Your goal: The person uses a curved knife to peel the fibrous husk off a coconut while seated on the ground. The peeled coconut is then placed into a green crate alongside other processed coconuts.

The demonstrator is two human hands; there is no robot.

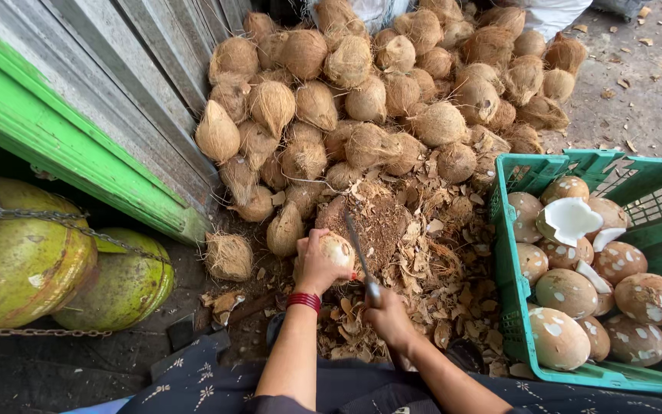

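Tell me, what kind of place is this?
Likely an outdoor coconut-peeling spot: a heap of husked coconuts against a wall, shell scraps littering the ground, and a green crate holding peeled coconuts.

coconut in left hand [337, 249]: pale, scraped smooth where the fingers [312, 261] leave it bare
knife blade [358, 247]: dull grey metal, matt, rising from the right hand [386, 314]
coconut heap [377, 100]: brown fibre, rough and hairy, beyond the fingertips
husk scraps [453, 284]: dry, flaky, matt, beside the right hand
crate [515, 337]: green plastic, slightly glossy, lattice walls
peeled coconuts [568, 295]: smooth tan shell, white patches
gas cylinders [24, 261]: yellow-green painted metal, worn, rust-stained
chain [9, 213]: grey metal links
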